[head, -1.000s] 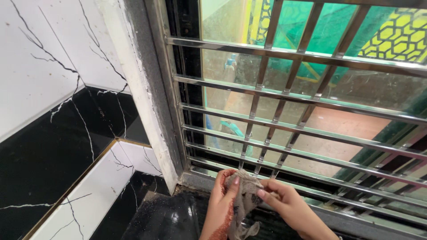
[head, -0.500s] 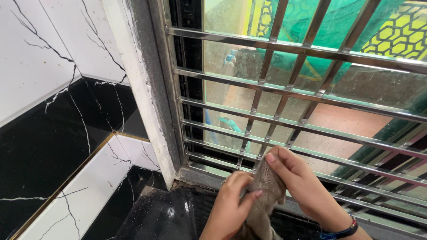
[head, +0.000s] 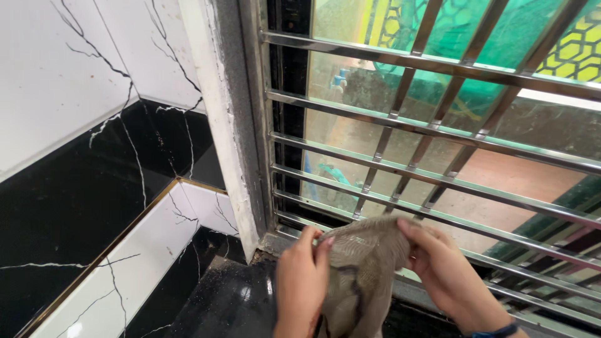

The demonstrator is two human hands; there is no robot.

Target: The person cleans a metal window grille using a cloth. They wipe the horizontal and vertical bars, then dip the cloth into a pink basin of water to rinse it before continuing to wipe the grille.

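Note:
A worn grey-brown cloth (head: pixel 361 269) hangs stretched between both my hands, low in the head view. My left hand (head: pixel 300 281) pinches its left edge with thumb and fingers. My right hand (head: pixel 441 269) grips its right top corner; a dark band shows at that wrist. The cloth is held just in front of the lowest bars of a steel window grille (head: pixel 400 163). I cannot tell whether it touches the bars.
The grille's shiny horizontal and slanted bars fill the right half, with dusty glass behind. A grey-white window frame post (head: pixel 228 119) stands left of it. Black and white marble wall tiles (head: pixel 81 156) fill the left. A glossy black sill (head: pixel 225 307) lies below.
The cloth was bunched between my hands; now it is spread wider between them. My right hand has shifted right and the view has panned slightly left.

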